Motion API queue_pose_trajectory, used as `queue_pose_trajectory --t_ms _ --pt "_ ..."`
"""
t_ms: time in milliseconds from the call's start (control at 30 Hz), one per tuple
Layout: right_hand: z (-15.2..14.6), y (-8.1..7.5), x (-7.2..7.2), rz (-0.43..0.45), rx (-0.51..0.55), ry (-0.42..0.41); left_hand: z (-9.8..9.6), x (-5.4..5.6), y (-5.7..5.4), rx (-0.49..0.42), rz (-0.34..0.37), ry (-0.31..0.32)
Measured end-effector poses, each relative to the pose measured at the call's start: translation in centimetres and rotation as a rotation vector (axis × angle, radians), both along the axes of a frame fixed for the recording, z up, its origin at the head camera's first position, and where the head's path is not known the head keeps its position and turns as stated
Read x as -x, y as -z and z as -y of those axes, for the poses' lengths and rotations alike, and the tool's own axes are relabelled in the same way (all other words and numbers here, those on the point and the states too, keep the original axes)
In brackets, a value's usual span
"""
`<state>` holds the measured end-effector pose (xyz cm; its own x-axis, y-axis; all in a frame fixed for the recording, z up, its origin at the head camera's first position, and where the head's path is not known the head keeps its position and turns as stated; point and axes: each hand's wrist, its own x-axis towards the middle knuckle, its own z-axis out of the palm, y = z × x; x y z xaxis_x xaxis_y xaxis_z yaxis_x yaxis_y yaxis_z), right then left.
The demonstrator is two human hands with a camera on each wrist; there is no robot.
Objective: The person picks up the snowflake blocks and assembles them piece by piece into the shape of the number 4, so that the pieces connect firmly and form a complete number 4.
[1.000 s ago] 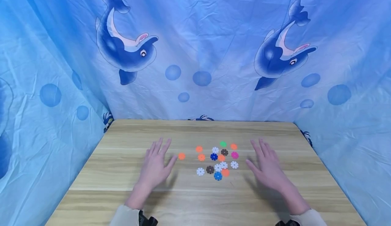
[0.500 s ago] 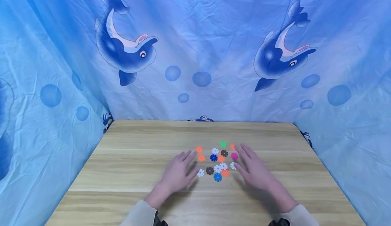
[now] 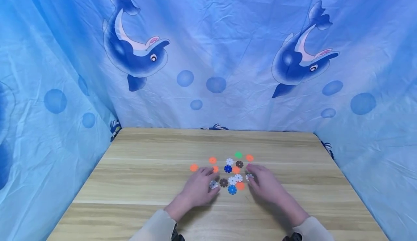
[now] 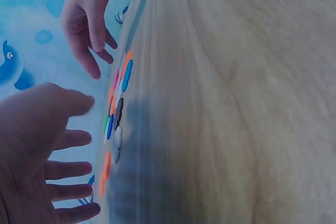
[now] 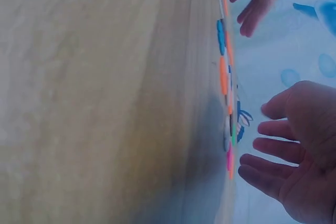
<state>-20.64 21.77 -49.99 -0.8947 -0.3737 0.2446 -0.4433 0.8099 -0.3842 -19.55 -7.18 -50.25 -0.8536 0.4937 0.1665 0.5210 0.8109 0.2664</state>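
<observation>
Flat plastic discs with notched edges lie loosely grouped on the wooden table [image 3: 137, 183]. My left hand [image 3: 199, 188] is at the group's left side, its fingers and thumb around a white disc [image 3: 213, 185] and partly over an orange disc [image 3: 215, 169]. In the left wrist view its fingers are spread and relaxed, holding nothing, a little above the surface. My right hand [image 3: 268, 185] is over the right side, its fingertips overlapping a pink disc [image 3: 249, 166] and its thumb a white disc [image 3: 249, 177]. The right wrist view shows that hand [image 5: 307, 153] with relaxed fingers and nothing in them.
Between the hands lie a dark blue disc [image 3: 228, 168], a light blue disc [image 3: 232, 190], a brown disc [image 3: 223, 182] and several others. A green disc [image 3: 238, 155] is at the back. Another orange disc [image 3: 194, 167] lies farther left. A blue dolphin-print curtain [image 3: 241, 45] surrounds the table.
Both hands have come inward from either side of the discs to over the group's edges, fingers now bent more downward. The discs lie where they were.
</observation>
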Motion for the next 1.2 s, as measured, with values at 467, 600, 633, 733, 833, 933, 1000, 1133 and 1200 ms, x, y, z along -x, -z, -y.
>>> queue_pose_trajectory --t_ms 467,600,633,733,833,933,1000,1133,1200 --pt "0.4 1.0 0.6 0.044 -0.068 0.012 -0.1 0.0 0.7 -0.012 -0.023 -0.025" --pt "0.4 0.8 0.9 0.067 -0.058 0.025 -0.1 0.2 0.4 -0.039 0.008 -0.026" --pt "0.4 0.8 1.0 0.077 -0.048 0.032 -0.1 0.2 0.4 -0.039 0.015 -0.027" --pt "0.5 0.5 1.3 0.087 -0.014 0.048 0.0 0.3 0.2 -0.039 0.03 -0.035" --pt "0.6 0.4 1.7 0.077 -0.009 0.057 0.1 0.4 0.2 -0.041 0.053 -0.049" --pt "0.7 0.5 2.2 0.063 -0.023 0.069 0.0 0.5 0.2 -0.053 0.076 -0.054" --pt "0.7 0.8 2.7 0.052 -0.03 0.081 0.0 0.4 0.2 -0.07 0.084 -0.042" --pt "0.5 1.4 3.8 0.015 -0.028 0.096 -0.2 0.3 0.3 -0.131 0.113 -0.01" --pt "0.4 1.7 4.2 -0.003 -0.031 0.106 -0.3 0.3 0.2 -0.163 0.131 -0.003"
